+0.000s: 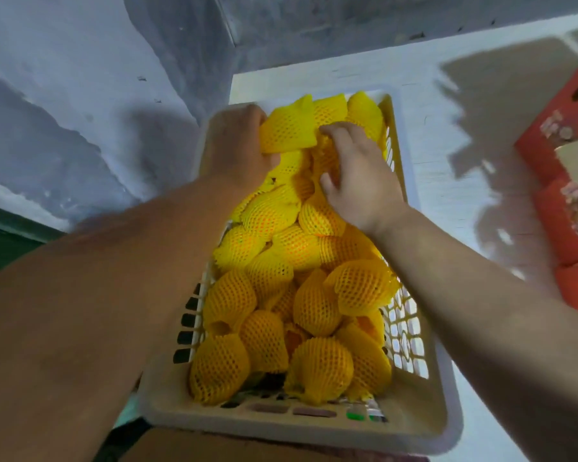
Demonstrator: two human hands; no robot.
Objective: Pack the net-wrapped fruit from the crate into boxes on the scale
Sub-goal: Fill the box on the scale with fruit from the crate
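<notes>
Sitting heaped in the white slatted crate: a big pile of net-wrapped fruit, every piece sleeved in yellow foam mesh, orange skin peeking through the holes on some. Filling the crate nearly wall to wall, piled higher toward the far end, thinning at the near end where dark gaps of the crate floor are showing between pieces.

Reaching in at the far end, both bare arms. Left hand curling round one wrapped fruit at the top of the heap, thumb tucked under it, piece lifted slightly above its neighbours and pressed against the crate's far-left corner. Right hand digging into the pile just beside it, fingers bent down among the wraps and thumb hooked in at the side; looking like a grab, but honestly can't tell whether anything is actually pinched, since the fingertips are buried in mesh.

Resting under the crate, a white surface with ragged shadows across it. Off at the right edge, well apart from the crate: red printed boxes, stacked, only partly in view, nothing visible inside them. Beyond, up and left, a grey mottled wall.
</notes>
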